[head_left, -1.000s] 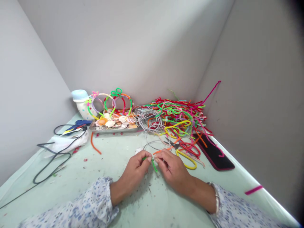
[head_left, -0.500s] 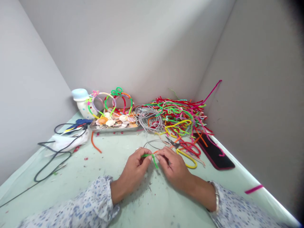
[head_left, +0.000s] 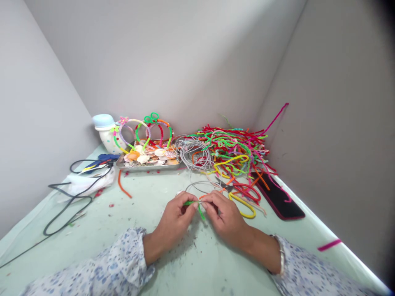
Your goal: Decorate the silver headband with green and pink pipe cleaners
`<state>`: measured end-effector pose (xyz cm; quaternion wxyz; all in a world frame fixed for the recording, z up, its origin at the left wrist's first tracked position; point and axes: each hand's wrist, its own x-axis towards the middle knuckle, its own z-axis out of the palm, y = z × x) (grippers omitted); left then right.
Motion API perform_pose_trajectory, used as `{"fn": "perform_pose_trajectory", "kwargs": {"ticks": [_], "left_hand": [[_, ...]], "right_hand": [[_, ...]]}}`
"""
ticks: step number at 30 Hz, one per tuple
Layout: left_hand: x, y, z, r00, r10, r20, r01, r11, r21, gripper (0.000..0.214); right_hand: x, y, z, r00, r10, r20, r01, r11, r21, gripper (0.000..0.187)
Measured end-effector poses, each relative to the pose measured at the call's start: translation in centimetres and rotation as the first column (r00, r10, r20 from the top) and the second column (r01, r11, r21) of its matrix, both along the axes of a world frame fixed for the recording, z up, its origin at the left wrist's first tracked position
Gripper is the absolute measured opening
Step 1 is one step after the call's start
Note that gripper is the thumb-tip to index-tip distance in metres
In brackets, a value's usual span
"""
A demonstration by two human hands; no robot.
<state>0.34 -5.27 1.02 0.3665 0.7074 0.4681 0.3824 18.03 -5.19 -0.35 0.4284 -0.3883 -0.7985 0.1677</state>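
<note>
Over the middle of the table, my left hand [head_left: 175,216] pinches a short green pipe cleaner [head_left: 201,212] between thumb and forefinger. One piece of it lies across the left fingers, and a loose end hangs down between the hands. My right hand [head_left: 226,216] is closed in a pinch at the same spot, its fingertips almost touching the left ones. What exactly lies between the right fingertips is partly hidden; something thin and greyish shows there. Just behind both hands curves a loop of grey wire [head_left: 197,183]. Scissors [head_left: 243,209] with a yellow and a red handle lie beyond my right hand.
A heap of coloured pipe cleaners [head_left: 237,144] lies at the back right, beside a grey wire coil [head_left: 196,156]. A metal tray [head_left: 151,167] holds shells and wrapped headbands [head_left: 169,133]. A black phone-like slab [head_left: 282,201] lies right, a dark cable [head_left: 66,201] left.
Both hands stay nearly in place, still pinching. The hanging green end has shifted slightly and shows a little less between the fingertips.
</note>
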Motion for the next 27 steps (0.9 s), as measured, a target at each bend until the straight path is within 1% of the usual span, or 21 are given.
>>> {"fn": "perform_pose_trajectory", "kwargs": {"ticks": [3,9,14,21,27], "left_hand": [[0.04,0.01,-0.05,1.0,-0.001,0.02,0.002,0.999,-0.039,0.017],[0.09,-0.01,0.26,1.0,-0.001,0.029,0.003,0.998,-0.067,0.016],[0.02,-0.12,0.25,0.999,-0.023,0.047,0.028,0.992,-0.122,0.016],[-0.04,-0.06,0.26,0.999,-0.017,0.03,0.02,0.995,-0.094,0.024],[0.06,0.07,0.37,0.999,-0.03,0.019,0.032,0.993,-0.113,0.025]], "right_hand": [[0.01,0.01,-0.05,1.0,-0.002,-0.001,0.002,1.0,-0.002,0.012],[0.01,0.05,-0.07,1.0,0.017,0.001,-0.017,1.0,-0.004,0.012],[0.03,0.08,-0.03,1.0,0.023,0.007,-0.023,1.0,-0.007,0.012],[0.16,0.06,-0.17,0.999,0.046,0.029,-0.045,0.999,-0.014,0.014],[0.6,0.39,-0.05,0.993,0.098,0.069,-0.098,0.995,-0.007,0.014]]}}
